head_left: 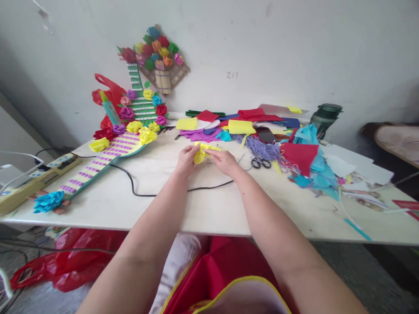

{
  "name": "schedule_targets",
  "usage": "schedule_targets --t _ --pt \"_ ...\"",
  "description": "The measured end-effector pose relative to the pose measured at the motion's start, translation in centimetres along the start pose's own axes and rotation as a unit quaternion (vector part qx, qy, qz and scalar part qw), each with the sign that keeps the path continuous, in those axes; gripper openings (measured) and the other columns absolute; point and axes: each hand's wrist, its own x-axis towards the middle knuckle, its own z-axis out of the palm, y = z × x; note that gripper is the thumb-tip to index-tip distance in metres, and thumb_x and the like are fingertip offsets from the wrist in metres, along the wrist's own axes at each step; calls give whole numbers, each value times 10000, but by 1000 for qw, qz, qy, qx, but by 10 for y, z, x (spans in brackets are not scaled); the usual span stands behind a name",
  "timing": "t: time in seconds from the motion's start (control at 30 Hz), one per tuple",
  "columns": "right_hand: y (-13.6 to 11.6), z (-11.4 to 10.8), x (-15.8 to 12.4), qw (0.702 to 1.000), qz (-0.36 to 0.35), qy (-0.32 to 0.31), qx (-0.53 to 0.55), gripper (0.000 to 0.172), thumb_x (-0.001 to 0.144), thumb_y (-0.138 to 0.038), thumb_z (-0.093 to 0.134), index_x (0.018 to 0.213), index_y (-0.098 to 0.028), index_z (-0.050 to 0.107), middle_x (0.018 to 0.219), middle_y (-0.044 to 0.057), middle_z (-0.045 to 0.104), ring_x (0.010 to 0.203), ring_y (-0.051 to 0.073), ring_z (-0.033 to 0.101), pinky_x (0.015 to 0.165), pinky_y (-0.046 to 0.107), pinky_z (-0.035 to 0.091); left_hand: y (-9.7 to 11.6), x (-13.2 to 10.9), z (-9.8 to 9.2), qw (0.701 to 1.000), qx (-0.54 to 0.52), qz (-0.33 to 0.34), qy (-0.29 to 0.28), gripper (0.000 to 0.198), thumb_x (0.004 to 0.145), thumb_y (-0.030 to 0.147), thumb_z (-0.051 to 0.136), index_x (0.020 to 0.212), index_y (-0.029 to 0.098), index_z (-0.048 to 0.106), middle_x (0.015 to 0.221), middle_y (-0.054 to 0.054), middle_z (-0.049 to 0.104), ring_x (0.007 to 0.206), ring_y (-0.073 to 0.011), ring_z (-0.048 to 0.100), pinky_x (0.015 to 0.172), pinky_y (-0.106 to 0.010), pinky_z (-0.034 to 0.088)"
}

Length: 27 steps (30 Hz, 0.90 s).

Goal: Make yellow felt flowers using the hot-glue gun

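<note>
Both my hands meet over the middle of the table (209, 209) on a small piece of yellow paper (201, 152). My left hand (187, 158) pinches its left side with curled fingers. My right hand (224, 161) pinches its right side. The paper is crumpled or folded and partly hidden by my fingers. A black cable (146, 191) runs across the table just in front of my hands. Scissors (260, 163) lie a little to the right of my right hand.
A pile of coloured paper sheets (233, 123) and purple string (263, 149) lies at the back. Red and blue scraps (308, 159) are at the right. A paper-flower craft strip (101, 161) and a power strip (31, 183) lie at the left. A dark bottle (325, 118) stands by the wall.
</note>
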Motion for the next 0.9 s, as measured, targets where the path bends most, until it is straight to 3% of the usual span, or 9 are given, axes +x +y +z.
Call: schedule_targets --t 0.3,0.5,0.67,0.9 --pt "-11 -5 -5 995 28 -11 -97 476 957 -262 514 1429 -306 548 1093 37 770 961 196 711 896 310 524 1 -1 0 1000 8 13 23 410 607 300 868 536 172 485 458 54 480 433 -67 456 458 -206 345" --pt "-13 -4 -7 981 8 -2 -196 454 982 -314 448 1425 -336 547 1212 57 731 1060 223 680 911 327 499 -3 2 -3 1000 14 -1 19 403 591 345 869 553 173 507 472 43 505 432 -76 468 467 -219 372" --pt "-17 -6 -9 971 -10 -12 -238 482 1005 -291 353 1463 -339 497 1194 78 721 1053 235 668 863 331 494 -1 0 -2 999 28 -17 18 413 570 387 879 567 165 531 505 14 562 457 -105 531 488 -240 432" --pt "-24 -7 -10 962 -11 -24 -272 554 995 -239 307 1534 -347 375 1253 110 650 998 238 669 795 328 490 1 -3 1 1000 5 -5 14 475 583 381 889 540 181 461 478 46 513 464 -93 522 560 -258 506"
